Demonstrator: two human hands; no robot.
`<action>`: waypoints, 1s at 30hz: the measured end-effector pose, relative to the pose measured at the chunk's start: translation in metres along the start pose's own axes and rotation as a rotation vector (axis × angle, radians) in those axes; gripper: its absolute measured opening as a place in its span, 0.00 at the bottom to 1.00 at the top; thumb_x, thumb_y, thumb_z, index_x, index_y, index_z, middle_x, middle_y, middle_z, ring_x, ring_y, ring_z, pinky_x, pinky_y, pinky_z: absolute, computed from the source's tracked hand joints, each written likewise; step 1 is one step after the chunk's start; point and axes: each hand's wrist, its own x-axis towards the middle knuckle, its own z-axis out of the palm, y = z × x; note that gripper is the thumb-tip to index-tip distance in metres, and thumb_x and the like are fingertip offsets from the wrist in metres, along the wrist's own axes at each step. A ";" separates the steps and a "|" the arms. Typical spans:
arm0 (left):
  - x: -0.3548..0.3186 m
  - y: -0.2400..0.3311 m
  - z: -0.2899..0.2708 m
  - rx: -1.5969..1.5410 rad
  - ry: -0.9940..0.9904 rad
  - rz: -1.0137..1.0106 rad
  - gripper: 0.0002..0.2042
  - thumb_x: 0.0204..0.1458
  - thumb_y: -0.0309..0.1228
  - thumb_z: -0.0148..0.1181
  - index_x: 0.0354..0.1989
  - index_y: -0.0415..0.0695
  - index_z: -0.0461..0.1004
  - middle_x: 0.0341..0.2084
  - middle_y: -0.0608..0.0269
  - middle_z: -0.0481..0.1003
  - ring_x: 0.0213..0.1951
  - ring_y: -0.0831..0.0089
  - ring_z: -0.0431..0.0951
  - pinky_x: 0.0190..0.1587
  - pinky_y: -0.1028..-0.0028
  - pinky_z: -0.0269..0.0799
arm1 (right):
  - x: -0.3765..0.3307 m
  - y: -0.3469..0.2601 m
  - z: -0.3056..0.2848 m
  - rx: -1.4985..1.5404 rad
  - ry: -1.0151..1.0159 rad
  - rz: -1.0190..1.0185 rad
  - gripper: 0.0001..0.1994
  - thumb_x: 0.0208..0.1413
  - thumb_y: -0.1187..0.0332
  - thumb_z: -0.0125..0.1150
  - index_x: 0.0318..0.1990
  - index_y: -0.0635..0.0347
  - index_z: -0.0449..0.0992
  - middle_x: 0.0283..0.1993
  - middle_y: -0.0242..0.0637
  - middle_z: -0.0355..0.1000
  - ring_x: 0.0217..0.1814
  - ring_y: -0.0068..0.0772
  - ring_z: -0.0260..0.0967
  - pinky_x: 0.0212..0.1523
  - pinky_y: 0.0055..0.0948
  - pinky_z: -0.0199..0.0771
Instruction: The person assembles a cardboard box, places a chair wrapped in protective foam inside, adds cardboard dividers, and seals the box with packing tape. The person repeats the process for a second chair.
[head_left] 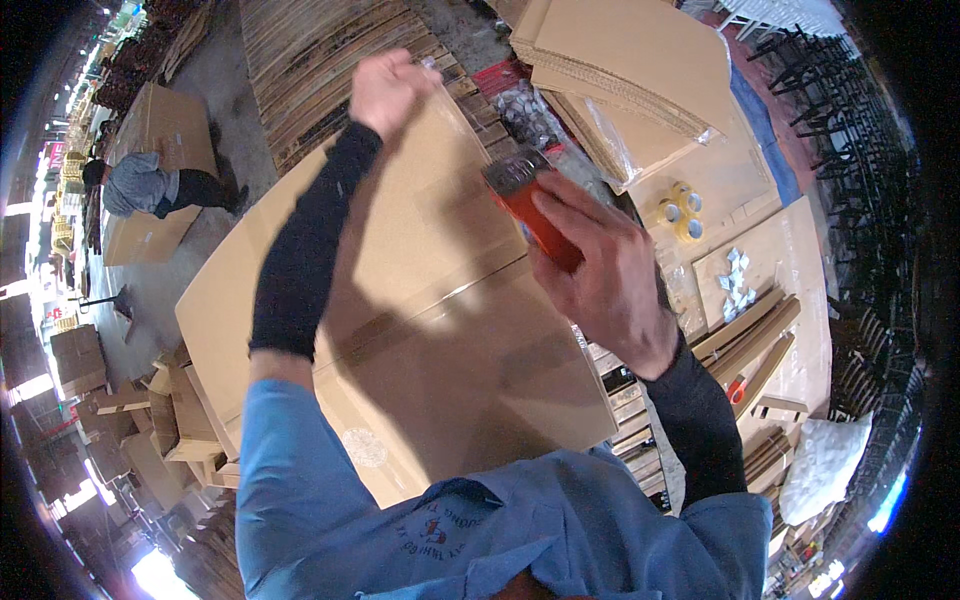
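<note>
A large closed cardboard box (430, 230) stands in front of me, with a taped seam across its top. My left hand (390, 92) is closed at the box's far edge; a small shiny bit shows by its fingertips, too small to name. My right hand (605, 270) grips a red-orange tape dispenser (540, 215) with a dark, toothed-looking head. It is held above the box's right edge, and my fingers hide part of its body. A round pale mark (365, 447) shows on the box near my left upper arm.
A slatted wooden pallet (330, 60) lies beyond the box. To the right, a table (800, 330) bears stacked cardboard sheets (625, 60), yellow tape rolls (682, 212), cardboard strips (745, 335) and orange-handled scissors (737, 390). At the left a person (150, 187) bends by another box (165, 130).
</note>
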 end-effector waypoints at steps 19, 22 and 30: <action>0.105 -0.113 -0.023 0.308 -0.291 -0.132 0.52 0.54 0.47 0.70 0.71 0.22 0.43 0.61 0.39 0.70 0.60 0.62 0.75 0.60 0.70 0.70 | 0.074 0.010 0.055 -0.020 -0.074 0.048 0.15 0.47 0.68 0.64 0.45 0.55 0.82 0.51 0.40 0.77 0.42 0.49 0.78 0.44 0.42 0.78; 0.095 -0.112 -0.022 0.300 -0.164 -0.154 0.54 0.51 0.54 0.69 0.71 0.24 0.47 0.65 0.37 0.65 0.66 0.57 0.67 0.66 0.67 0.63 | 0.083 0.007 0.052 -0.054 -0.196 0.138 0.13 0.47 0.66 0.63 0.41 0.55 0.83 0.45 0.43 0.79 0.42 0.49 0.78 0.43 0.43 0.78; 0.080 -0.095 -0.009 -0.110 -0.213 -0.368 0.57 0.46 0.49 0.76 0.73 0.28 0.45 0.68 0.42 0.61 0.64 0.57 0.68 0.65 0.63 0.65 | 0.057 0.018 0.044 -0.003 -0.086 0.088 0.13 0.47 0.65 0.63 0.41 0.55 0.83 0.34 0.46 0.79 0.37 0.50 0.77 0.39 0.45 0.77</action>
